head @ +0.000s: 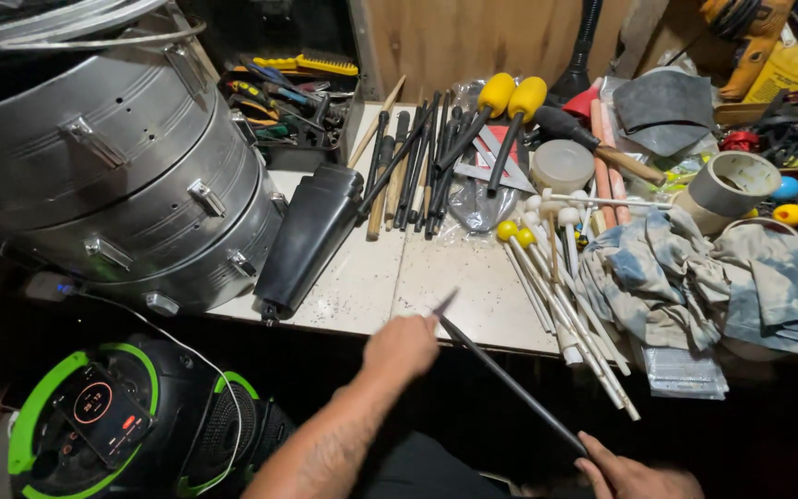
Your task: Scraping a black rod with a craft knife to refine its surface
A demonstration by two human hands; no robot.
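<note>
Two hands: both bare, both on one long dark stick [510, 379] that runs slantwise in front of the worktop [371, 286].
Left hand [401, 346]: its grip is closed around the upper part of the stick, near the worktop's front edge; the fingers are curled under and cannot be seen one by one.
Right hand [634, 476]: low at the picture's bottom edge, at the stick's lower end; the fingers lie on the stick, but how fully the grip closes cannot be told.
Stick: thin, dark and straight, its upper tip [445, 300] pointing just over the worktop edge, the rest hanging in the air before the person.
Worktop: pale, speckled, crowded with things.
Black cowbell [311, 236]: lies on the worktop to the left of the stick tip, near the metal drum.
Metal drum [113, 166]: big, silver, lying tilted at the left.
Dark sticks [417, 166]: a bundle lying behind, well apart from the hands.
Yellow mallets [510, 97]: two, resting on the dark sticks.
White mallets [565, 296]: a heap to the right of the stick tip.
Cloth [695, 277]: blue-grey, crumpled, at the right.
Tape roll [731, 185]: behind the cloth.
Speaker [122, 425]: black and green, below the worktop at the left.
</note>
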